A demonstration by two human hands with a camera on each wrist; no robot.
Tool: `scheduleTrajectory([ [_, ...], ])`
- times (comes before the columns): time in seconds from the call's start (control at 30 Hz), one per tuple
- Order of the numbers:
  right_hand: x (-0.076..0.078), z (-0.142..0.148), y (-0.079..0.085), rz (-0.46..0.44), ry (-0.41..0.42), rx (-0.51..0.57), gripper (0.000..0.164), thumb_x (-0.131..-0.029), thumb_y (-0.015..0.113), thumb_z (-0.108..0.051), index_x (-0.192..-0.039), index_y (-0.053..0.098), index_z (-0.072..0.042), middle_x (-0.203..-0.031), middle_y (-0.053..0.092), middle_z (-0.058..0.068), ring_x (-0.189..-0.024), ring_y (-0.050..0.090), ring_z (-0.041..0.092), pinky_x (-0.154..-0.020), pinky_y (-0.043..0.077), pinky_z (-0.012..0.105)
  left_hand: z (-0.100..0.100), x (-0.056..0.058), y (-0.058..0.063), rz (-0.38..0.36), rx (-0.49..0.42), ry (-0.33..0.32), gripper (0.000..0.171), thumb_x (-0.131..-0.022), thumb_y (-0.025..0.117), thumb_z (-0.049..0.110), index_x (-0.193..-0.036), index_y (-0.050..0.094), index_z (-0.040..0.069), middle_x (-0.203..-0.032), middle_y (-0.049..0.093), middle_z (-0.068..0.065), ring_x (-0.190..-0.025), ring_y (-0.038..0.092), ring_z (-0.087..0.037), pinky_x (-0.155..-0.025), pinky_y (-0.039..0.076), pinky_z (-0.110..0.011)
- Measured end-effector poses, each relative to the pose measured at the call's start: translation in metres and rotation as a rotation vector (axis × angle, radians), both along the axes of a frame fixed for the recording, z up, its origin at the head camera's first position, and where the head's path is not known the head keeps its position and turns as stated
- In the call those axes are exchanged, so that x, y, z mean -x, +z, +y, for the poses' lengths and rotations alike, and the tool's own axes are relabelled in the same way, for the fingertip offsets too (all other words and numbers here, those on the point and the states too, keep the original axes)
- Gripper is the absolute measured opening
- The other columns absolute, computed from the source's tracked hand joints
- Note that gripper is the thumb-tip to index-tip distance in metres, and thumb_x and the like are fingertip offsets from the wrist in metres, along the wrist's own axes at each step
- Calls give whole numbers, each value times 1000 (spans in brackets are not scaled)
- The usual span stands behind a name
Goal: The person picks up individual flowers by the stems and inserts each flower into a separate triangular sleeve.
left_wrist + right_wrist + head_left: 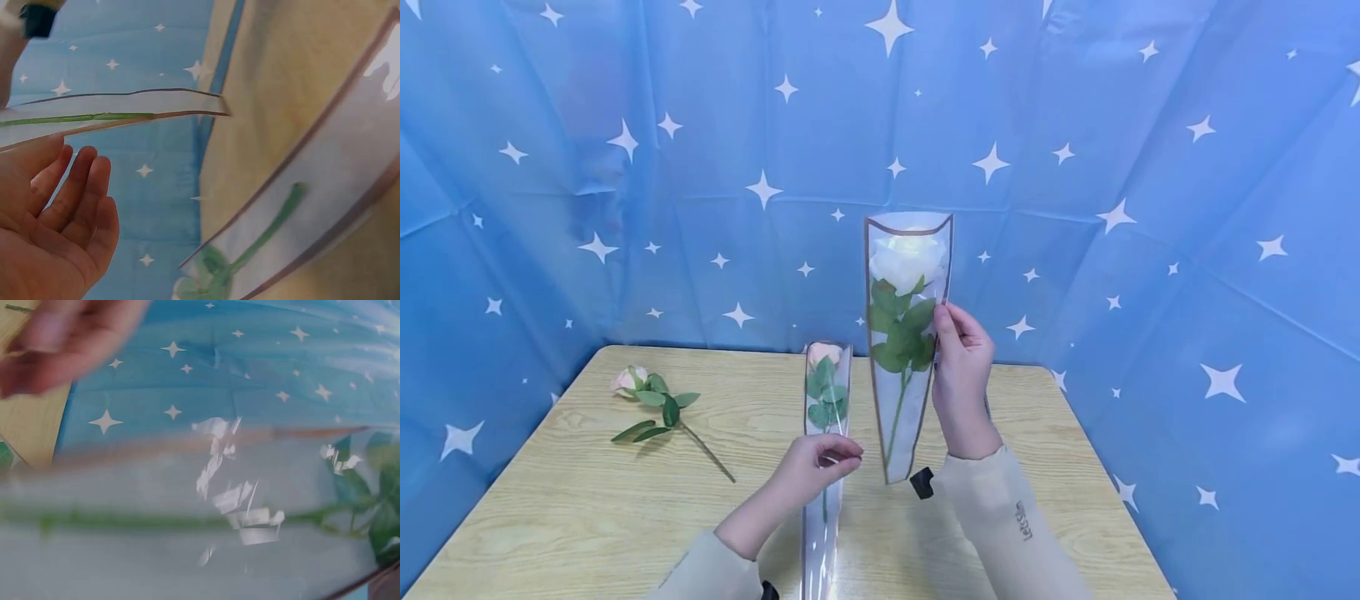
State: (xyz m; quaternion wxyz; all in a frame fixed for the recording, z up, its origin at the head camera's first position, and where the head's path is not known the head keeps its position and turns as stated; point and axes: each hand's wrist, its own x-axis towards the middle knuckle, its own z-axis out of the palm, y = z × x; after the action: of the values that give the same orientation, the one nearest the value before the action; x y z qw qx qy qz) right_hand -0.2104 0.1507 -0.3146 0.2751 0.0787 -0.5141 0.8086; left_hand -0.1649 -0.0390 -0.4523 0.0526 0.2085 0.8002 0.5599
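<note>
My right hand (964, 375) pinches the right edge of a clear, brown-bordered flower sleeve (891, 417), held upright above the table. Inside it is a white rose (910, 258) with green leaves and a long stem. My left hand (816, 467) holds nothing; its fingers are loosely bent just left of the sleeve's lower end. Below that hand lies a second sleeve (816, 542) with a pale pink rose (825, 356) in it. In the left wrist view, the left hand's fingers (81, 194) are apart from one another, near the raised sleeve (187, 100).
A loose pale pink rose (628, 381) with green leaves lies on the left of the wooden table (1030, 517), its stem pointing toward the front. A blue curtain (1075, 100) with white stars hangs behind the table and along both sides.
</note>
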Motion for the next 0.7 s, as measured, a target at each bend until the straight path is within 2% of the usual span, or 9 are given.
scheduleTrajectory([
  [0.07, 4, -1, 3, -13, 24, 47, 10, -89, 66, -13, -94, 74, -11, -79, 65, -4, -67, 51, 5, -58, 43, 17, 2, -3, -5, -20, -19, 1, 24, -87, 68, 20, -108, 67, 9, -101, 69, -7, -88, 65, -14, -75, 53, -20],
  [0.2, 10, -5, 4, -50, 67, 146, 9, -88, 66, -13, -92, 74, -11, -81, 66, -3, -68, 54, 5, -50, 38, 16, 7, -7, -12, -58, -73, 31, 41, -86, 70, 20, -122, 58, 4, -109, 65, -11, -94, 65, -20, -76, 53, -20],
  [0.23, 11, -6, 3, -59, 69, 161, 9, -88, 66, -13, -92, 74, -10, -82, 66, -2, -69, 54, 6, -49, 38, 16, 8, -7, -14, -61, -76, 36, 43, -86, 70, 21, -122, 58, 3, -109, 64, -11, -94, 64, -20, -76, 53, -20],
  [0.3, 14, -8, 1, -80, 56, 169, 9, -89, 66, -13, -92, 74, -11, -82, 65, -2, -69, 54, 6, -47, 36, 16, 10, -9, -16, -51, -59, 42, 35, -87, 69, 22, -115, 61, 3, -104, 65, -9, -91, 64, -18, -75, 53, -19],
  [0.37, 17, -9, -2, -90, 56, 194, 10, -89, 65, -12, -94, 73, -9, -86, 65, 0, -73, 57, 7, -53, 43, 15, 12, -10, -18, -23, -39, 49, 25, -87, 68, 22, -104, 65, 3, -96, 67, -8, -85, 64, -15, -72, 54, -19],
  [0.43, 21, -10, -5, -106, 60, 207, 13, -89, 65, -12, -99, 71, -6, -93, 65, 2, -82, 60, 9, -67, 50, 16, 13, -13, -20, -3, -32, 54, 18, -88, 67, 21, -95, 67, 4, -89, 68, -6, -79, 63, -12, -70, 54, -19],
  [0.53, 29, -11, -13, -160, 80, 212, 21, -91, 63, -12, -107, 67, -1, -104, 64, 5, -99, 61, 14, -89, 51, 24, 15, -18, -25, -8, -42, 50, 15, -88, 67, 20, -89, 67, 5, -84, 69, -6, -73, 62, -7, -67, 54, -19],
  [0.7, 45, -8, -33, -348, 115, 153, 30, -94, 59, -15, -119, 61, 1, -115, 60, 6, -107, 59, 13, -93, 49, 25, 12, -27, -35, -72, -49, 58, 17, -86, 69, 20, -89, 68, 3, -82, 69, -7, -67, 59, -3, -63, 53, -19],
])
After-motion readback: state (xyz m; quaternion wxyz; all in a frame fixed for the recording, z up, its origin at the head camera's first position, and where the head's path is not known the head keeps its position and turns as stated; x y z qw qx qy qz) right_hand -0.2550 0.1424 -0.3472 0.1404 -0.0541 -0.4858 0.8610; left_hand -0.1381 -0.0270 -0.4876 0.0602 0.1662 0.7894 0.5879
